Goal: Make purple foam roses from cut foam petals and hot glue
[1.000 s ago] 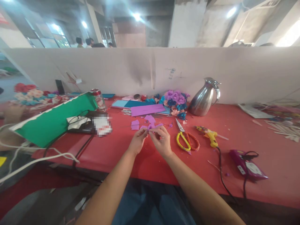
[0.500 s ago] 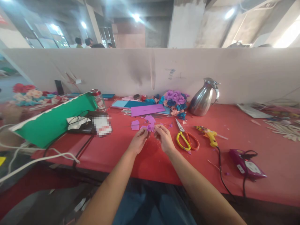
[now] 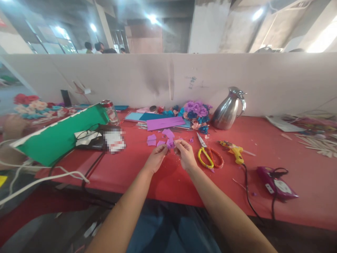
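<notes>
Between my hands is a small purple paper flower (image 3: 170, 143). My left hand (image 3: 157, 157) pinches it from the left, fingers closed. My right hand (image 3: 185, 153) is closed at its right edge, thumb and fingertips together on the paper. Just behind them lie cut purple paper pieces (image 3: 151, 140) on the red table (image 3: 168, 182). To the right of my right hand rest scissors (image 3: 207, 154) with one yellow and one red handle, blades pointing away. Further right is a yellow glue gun (image 3: 236, 153) on its side.
Purple and blue paper sheets (image 3: 165, 123) and a bunch of paper flowers (image 3: 197, 110) lie at the back. A steel jug (image 3: 226, 110) stands beside them. At left are a green board (image 3: 65, 137), a glass jar (image 3: 111, 114) and another person's hand (image 3: 15, 126). A purple box (image 3: 276, 184) with cables sits right.
The purple flower has turned between my fingers, so its rolled centre no longer faces me as before. My hands stay in nearly the same place.
</notes>
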`<state>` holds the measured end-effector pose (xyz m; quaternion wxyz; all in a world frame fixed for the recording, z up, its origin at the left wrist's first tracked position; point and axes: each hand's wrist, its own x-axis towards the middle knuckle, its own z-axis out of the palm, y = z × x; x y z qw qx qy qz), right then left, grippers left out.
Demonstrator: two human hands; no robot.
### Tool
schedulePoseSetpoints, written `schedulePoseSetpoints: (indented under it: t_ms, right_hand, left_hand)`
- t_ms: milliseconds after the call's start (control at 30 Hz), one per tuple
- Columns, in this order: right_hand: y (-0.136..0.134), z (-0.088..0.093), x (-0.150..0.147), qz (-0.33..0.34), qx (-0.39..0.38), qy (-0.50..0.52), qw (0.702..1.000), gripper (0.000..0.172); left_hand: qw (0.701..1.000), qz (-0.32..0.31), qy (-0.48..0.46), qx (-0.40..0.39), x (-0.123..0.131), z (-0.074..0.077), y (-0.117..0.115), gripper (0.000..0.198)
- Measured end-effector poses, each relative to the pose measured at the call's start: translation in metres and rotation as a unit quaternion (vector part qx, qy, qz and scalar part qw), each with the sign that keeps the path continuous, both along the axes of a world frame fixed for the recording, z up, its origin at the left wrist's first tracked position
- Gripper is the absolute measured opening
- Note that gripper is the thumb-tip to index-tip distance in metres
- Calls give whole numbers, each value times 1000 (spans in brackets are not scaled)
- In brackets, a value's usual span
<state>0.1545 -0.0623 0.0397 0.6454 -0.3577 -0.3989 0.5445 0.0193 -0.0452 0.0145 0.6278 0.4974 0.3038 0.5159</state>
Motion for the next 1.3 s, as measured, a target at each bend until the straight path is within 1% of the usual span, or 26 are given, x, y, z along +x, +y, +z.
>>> schedulePoseSetpoints:
  t_ms: [100,333,467,567,667,733,833,900,1033,1133,1300]
  right_hand:
    - [0,0,0,-9,8,-5,1000,25]
    - [-2,-2,-2,-69,59,-47,995,19]
    - [-1,-5,-2,-76,52,-47,995,19]
    - [0,-8,-3,-66,15,-71,995,19]
    - [1,-11,-6,-23,0,-101,995,21]
    - [1,-12,-7,-6,13,-117,993,22]
    - [1,-16,-8,-9,39,-145,989,23]
    - [2,-19,-8,-22,64,-173,983,23]
    - [4,-23,-8,-68,100,-244,962,21]
    - [5,-24,-7,-85,105,-261,956,20]
    - [5,-23,-6,-91,122,-286,946,19]
  left_hand:
    - [1000,2,1,-1,0,2,-1,31]
    - [1000,3,-19,-4,0,0,1,31]
    - [999,9,-32,-17,-1,-1,1,30]
    - [998,11,-46,-35,-2,-2,2,28]
    - [997,5,-68,-47,-3,-4,4,27]
    - [995,3,-82,-53,-3,-5,4,25]
    - [993,6,-100,-60,-3,-6,4,23]
    - [992,2,-106,-63,-2,-6,4,22]
    - [992,1,-106,-71,-2,-6,4,20]
    - [993,12,-96,-70,0,-7,4,19]
    - [996,19,-74,-50,2,-6,3,20]
